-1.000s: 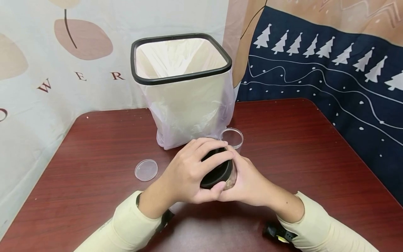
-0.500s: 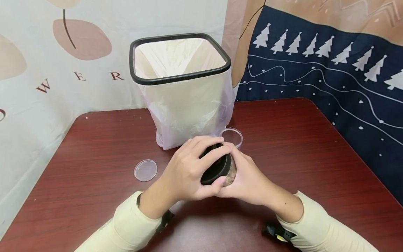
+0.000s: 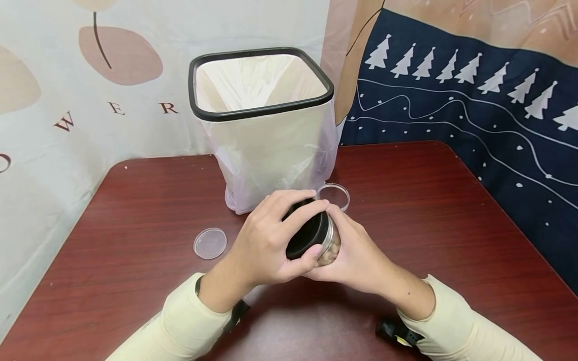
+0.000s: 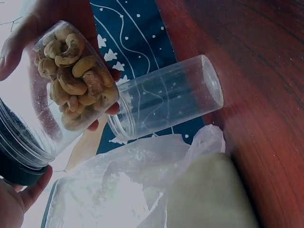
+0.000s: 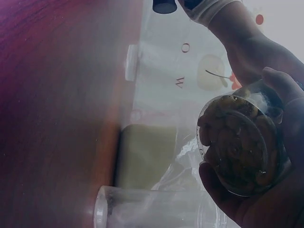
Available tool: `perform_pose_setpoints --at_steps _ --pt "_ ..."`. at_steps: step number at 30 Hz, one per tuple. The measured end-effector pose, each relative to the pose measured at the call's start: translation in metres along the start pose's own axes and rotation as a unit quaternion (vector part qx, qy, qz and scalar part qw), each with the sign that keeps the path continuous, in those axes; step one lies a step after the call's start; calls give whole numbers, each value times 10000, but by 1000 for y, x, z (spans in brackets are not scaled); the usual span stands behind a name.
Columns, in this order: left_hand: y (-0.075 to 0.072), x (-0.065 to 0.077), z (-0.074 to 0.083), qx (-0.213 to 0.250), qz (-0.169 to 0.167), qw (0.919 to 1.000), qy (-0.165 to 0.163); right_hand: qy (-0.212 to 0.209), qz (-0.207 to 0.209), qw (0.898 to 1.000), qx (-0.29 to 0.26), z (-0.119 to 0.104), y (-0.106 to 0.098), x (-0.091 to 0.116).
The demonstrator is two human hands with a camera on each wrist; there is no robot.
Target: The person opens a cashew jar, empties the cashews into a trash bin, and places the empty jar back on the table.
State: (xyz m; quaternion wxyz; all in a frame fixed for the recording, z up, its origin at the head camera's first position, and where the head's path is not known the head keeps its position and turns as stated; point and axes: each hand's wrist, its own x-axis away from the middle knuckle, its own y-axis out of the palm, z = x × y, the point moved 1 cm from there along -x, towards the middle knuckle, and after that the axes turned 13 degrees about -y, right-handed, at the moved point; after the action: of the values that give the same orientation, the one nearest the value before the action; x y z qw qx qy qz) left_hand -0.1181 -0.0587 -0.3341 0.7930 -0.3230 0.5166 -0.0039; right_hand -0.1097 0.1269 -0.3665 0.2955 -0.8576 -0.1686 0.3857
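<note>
Both hands hold a clear jar of cashews (image 4: 76, 76) above the table, tilted so that its black lid (image 3: 309, 233) points toward the left. My left hand (image 3: 271, 235) grips that lid, fingers over the top and thumb at the near edge. Around the clear body my right hand (image 3: 354, 253) is curled; the right wrist view shows the jar's base (image 5: 237, 142) packed with nuts. Just behind the hands stands an open clear plastic jar (image 4: 166, 97), mostly hidden by them in the head view. A clear round lid (image 3: 209, 243) lies flat to the left.
A bin (image 3: 271, 150) with a black rim and a thin plastic bag liner stands at the back of the dark red table (image 3: 135, 210). Printed cloths (image 3: 433, 100) hang behind and to the right.
Both hands and the cashew jar have shifted slightly up and away. The jar has tipped further, so more nuts show beside the black lid, which stays in the left hand.
</note>
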Motion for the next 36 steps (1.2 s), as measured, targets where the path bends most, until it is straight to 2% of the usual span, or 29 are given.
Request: perform_pose_setpoints --at_steps 17,28,36 --pt "-4 -1 -4 -4 345 9994 -79 -25 75 9999 -95 -1 -1 -1" --pt "-5 -1 -11 73 377 9989 -274 15 163 9997 -166 0 -3 -2" --pt "-4 -1 -15 257 366 9987 -226 64 212 9997 -129 1 -4 -2"
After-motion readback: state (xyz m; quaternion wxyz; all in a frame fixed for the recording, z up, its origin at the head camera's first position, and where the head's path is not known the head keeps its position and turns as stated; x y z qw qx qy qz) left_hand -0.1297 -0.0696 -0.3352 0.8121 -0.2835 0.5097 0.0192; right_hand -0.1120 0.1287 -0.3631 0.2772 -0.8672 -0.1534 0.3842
